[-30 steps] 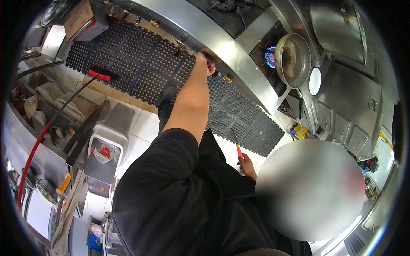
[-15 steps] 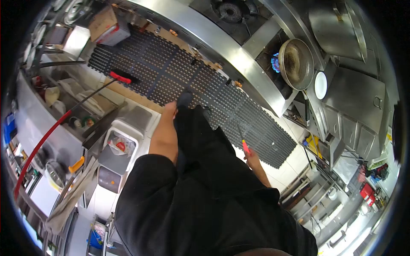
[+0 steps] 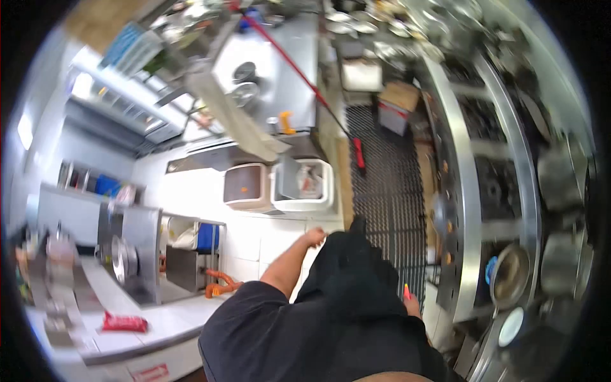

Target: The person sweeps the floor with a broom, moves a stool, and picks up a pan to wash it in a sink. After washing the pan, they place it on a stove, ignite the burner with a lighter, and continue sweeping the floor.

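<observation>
Past the dark apron, my left hand (image 3: 313, 237) hangs beside the body above the white floor tiles. It is small and blurred, so its fingers and anything in them cannot be made out. My right hand (image 3: 413, 307) is closed around the red and yellow handle (image 3: 407, 292) of a slim tool, near the right edge of the black floor mat (image 3: 388, 191). The tool's far end is hard to see.
Stove counters line the right side, with a frying pan (image 3: 510, 277) over a blue flame and a white plate (image 3: 511, 327) nearby. Two bins (image 3: 247, 184) stand ahead on the left. A red-handled pole (image 3: 299, 73) slants above. A box (image 3: 396, 108) is at the mat's far end.
The view has swung left, so the stove and pan sit lower at the right and the bins nearer the middle. My right hand still holds the tool; my left hand still hangs at the side.
</observation>
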Demonstrator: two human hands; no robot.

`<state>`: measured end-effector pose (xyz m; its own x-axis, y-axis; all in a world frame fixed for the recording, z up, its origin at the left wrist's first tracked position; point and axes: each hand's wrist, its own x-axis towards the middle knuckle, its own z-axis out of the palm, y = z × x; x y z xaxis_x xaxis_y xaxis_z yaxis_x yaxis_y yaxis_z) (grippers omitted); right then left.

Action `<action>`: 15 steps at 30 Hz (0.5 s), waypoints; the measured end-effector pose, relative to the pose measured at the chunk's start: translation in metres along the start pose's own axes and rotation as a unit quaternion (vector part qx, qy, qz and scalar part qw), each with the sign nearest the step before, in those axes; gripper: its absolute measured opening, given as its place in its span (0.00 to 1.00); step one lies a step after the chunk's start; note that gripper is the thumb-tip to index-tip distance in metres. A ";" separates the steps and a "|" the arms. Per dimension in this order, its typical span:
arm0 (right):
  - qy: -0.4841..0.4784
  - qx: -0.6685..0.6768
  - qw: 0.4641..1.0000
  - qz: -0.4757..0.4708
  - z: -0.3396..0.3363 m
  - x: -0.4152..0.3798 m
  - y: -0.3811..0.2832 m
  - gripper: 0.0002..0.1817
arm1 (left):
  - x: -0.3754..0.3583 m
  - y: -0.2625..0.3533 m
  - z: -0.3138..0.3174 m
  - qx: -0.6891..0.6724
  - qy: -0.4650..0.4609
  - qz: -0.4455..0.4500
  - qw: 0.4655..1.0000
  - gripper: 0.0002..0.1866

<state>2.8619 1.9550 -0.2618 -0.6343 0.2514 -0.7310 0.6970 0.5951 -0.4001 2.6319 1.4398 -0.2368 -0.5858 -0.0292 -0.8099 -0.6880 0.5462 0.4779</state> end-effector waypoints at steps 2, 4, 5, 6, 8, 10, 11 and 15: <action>0.000 0.032 0.998 -0.047 0.002 0.033 -0.035 0.23 | -0.046 -0.056 -0.013 0.035 0.056 -0.008 0.998 0.25; 0.018 0.054 0.991 -0.125 -0.013 0.012 -0.105 0.25 | -0.058 -0.150 -0.016 0.022 0.081 -0.063 0.994 0.25; 0.035 0.056 0.980 -0.187 -0.041 -0.040 -0.183 0.27 | -0.068 -0.196 -0.016 -0.034 0.087 -0.111 0.989 0.24; 0.048 0.060 0.961 -0.266 -0.041 -0.047 -0.221 0.29 | -0.084 -0.242 -0.011 -0.050 0.091 -0.086 0.991 0.23; 0.047 0.064 0.909 -0.410 -0.041 -0.067 -0.300 0.32 | -0.135 -0.281 0.005 -0.255 0.127 -0.233 0.930 0.21; 0.025 0.059 0.853 -0.518 -0.040 -0.105 -0.388 0.34 | -0.167 -0.328 0.026 -0.312 0.159 -0.265 0.898 0.18; 0.016 0.051 0.826 -0.560 -0.035 -0.130 -0.431 0.35 | -0.179 -0.350 0.035 -0.350 0.161 -0.275 0.881 0.18; -0.041 0.060 0.768 -0.636 0.014 -0.220 -0.573 0.35 | -0.202 -0.411 0.056 -0.503 0.153 -0.289 0.800 0.14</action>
<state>2.6067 1.5478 0.1211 -0.8076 -0.5279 0.2629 -0.4405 0.2436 -0.8641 3.0568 1.2682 -0.2887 -0.0171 -0.3209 -0.9470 -0.7884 -0.5781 0.2102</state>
